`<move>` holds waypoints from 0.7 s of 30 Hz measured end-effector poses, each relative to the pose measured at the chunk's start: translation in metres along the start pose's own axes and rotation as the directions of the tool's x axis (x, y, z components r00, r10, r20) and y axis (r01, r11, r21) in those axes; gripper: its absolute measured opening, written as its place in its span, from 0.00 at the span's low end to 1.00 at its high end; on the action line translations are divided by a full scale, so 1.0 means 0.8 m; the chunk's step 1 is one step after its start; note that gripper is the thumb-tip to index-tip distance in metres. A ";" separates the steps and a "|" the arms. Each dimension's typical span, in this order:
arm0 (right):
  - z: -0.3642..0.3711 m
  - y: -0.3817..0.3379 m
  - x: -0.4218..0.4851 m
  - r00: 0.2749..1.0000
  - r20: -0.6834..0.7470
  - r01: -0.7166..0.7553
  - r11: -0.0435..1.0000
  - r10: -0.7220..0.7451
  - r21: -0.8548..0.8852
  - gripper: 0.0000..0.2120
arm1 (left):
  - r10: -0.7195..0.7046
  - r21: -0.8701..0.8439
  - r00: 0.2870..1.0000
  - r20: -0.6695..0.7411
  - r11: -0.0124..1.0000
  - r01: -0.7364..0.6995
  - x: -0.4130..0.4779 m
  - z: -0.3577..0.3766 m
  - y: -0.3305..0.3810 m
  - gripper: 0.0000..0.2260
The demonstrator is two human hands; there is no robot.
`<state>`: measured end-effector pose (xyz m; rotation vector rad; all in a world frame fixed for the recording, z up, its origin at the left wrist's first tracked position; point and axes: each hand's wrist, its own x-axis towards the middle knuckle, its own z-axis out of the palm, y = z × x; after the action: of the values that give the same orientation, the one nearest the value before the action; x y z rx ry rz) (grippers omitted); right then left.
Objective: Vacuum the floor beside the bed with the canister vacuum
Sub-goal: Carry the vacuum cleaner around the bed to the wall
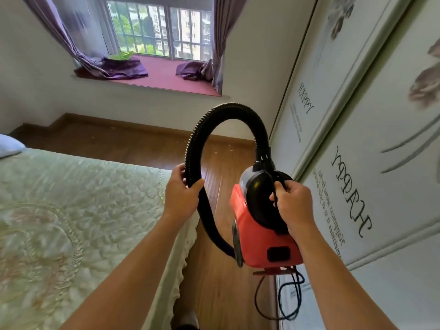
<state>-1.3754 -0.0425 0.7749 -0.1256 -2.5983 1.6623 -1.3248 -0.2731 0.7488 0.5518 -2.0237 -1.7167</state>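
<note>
I hold a red and black canister vacuum (259, 234) in the air over the wooden floor (214, 270) between the bed (71, 222) and the wardrobe. My right hand (294, 206) grips its black top handle together with a strand of cord. A black ribbed hose (228, 113) arches up from the vacuum's front and comes down on the left, where my left hand (182, 194) is closed around it. The hose's lower end passes behind the vacuum body and is hidden. Small pale crumbs (214, 151) lie scattered on the floor near the far wall.
White wardrobe doors (357, 139) with "Happy" lettering line the right side. The power cord (285, 298) dangles in loops under the vacuum. A bay window sill (166, 77) with purple curtains (78, 44) sits ahead. The floor strip is narrow.
</note>
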 end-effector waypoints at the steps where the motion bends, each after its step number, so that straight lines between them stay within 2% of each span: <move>1: 0.007 -0.004 0.022 1.000 0.000 0.005 1.000 -0.005 -0.005 0.15 | -0.001 -0.008 1.000 0.001 1.000 0.001 0.021 0.008 -0.002 0.15; 10: 0.101 -0.042 0.219 0.999 -0.042 -0.010 0.998 0.007 -0.055 0.16 | 0.027 -0.072 0.999 0.036 0.997 -0.025 0.251 0.065 -0.031 0.18; 15: 0.147 -0.071 0.316 0.999 -0.044 -0.002 1.000 0.001 -0.006 0.16 | 0.020 -0.078 0.998 0.062 0.997 -0.015 0.365 0.084 -0.031 0.17; 21: 0.199 -0.099 0.437 1.000 0.008 0.008 0.999 -0.008 0.039 0.14 | 0.003 -0.089 1.000 0.019 0.996 -0.001 0.475 0.107 -0.024 0.16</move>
<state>-1.7410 -0.1854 0.7811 -0.1068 -2.5673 1.7129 -1.6871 -0.4168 0.7426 0.5059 -1.9485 -1.8078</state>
